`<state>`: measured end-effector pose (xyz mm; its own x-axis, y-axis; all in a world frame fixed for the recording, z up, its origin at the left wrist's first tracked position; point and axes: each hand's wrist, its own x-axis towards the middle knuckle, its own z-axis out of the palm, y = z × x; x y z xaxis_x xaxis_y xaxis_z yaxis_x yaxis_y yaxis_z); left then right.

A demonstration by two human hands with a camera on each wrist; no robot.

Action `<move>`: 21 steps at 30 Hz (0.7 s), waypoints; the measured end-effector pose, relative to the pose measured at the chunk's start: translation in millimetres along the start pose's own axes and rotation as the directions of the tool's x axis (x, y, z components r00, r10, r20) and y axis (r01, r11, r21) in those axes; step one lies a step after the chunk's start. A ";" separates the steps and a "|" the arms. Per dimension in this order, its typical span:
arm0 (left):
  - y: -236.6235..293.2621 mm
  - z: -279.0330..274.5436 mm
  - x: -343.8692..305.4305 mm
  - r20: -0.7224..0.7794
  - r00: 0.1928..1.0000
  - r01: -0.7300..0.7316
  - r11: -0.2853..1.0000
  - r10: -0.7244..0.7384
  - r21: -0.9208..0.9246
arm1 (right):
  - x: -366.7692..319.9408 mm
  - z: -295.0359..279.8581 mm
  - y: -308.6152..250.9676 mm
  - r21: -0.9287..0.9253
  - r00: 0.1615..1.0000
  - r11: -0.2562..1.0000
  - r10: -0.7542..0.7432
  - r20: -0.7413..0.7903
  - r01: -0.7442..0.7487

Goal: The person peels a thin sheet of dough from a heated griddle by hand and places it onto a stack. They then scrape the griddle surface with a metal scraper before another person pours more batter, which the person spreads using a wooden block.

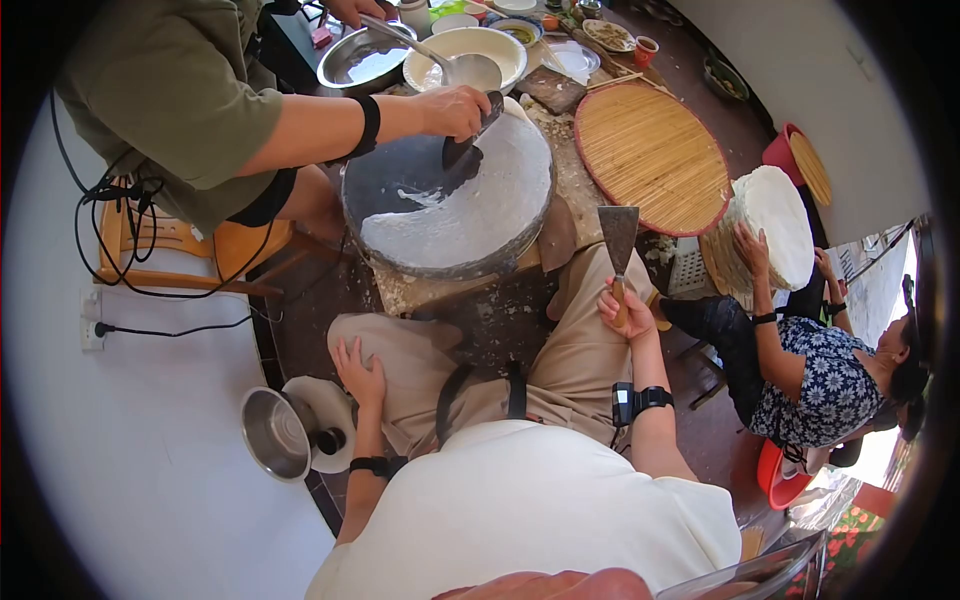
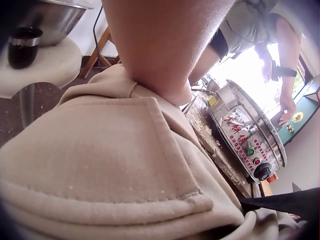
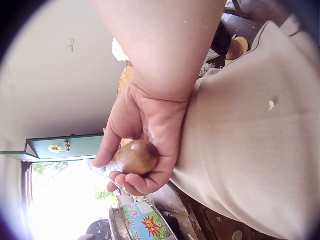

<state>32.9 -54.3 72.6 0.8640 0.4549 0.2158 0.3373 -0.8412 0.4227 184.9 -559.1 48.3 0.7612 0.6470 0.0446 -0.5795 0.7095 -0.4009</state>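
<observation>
My right hand (image 1: 626, 308) grips the wooden handle of a scraper (image 1: 618, 238), its wide metal blade pointing up and away from me. In the right wrist view the fingers of that hand (image 3: 145, 135) curl round the rounded handle end (image 3: 135, 157). My left hand (image 1: 358, 372) rests on my left knee with fingers spread and holds nothing. Ahead of me is a round griddle (image 1: 450, 262) with white batter (image 1: 420, 235) over part of its dark surface. A person at the left holds a dark tool (image 1: 470, 140) on it, with a ladle (image 1: 470, 72) in the other hand.
A round woven mat (image 1: 650, 155) lies right of the griddle. Farther right, a seated person holds a thick white round stack (image 1: 775, 225). Behind the griddle are a batter bowl (image 1: 500, 50) and a steel basin (image 1: 350, 62). A stool (image 1: 325, 400) with a metal pot (image 1: 275, 435) stands at my left.
</observation>
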 end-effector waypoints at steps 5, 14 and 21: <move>-2.9 2.2 -0.7 -0.008 1.000 -0.001 1.000 0.001 0.008 | 0.9 0.6 -0.7 -0.010 1.000 1.000 0.001 -0.005 -0.001; -2.1 2.0 0.7 -0.014 1.000 -0.005 1.000 0.006 0.017 | -0.1 -2.1 0.3 -0.016 1.000 1.000 -0.003 0.011 0.003; -2.2 1.3 0.0 -0.007 1.000 0.008 1.000 -0.008 0.019 | -1.1 -3.7 0.4 -0.010 1.000 1.000 -0.006 0.006 0.006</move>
<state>32.6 -52.8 70.5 0.8588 0.4634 0.2185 0.3510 -0.8429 0.4079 185.0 -560.6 44.7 0.7632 0.6440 0.0523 -0.5718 0.7108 -0.4096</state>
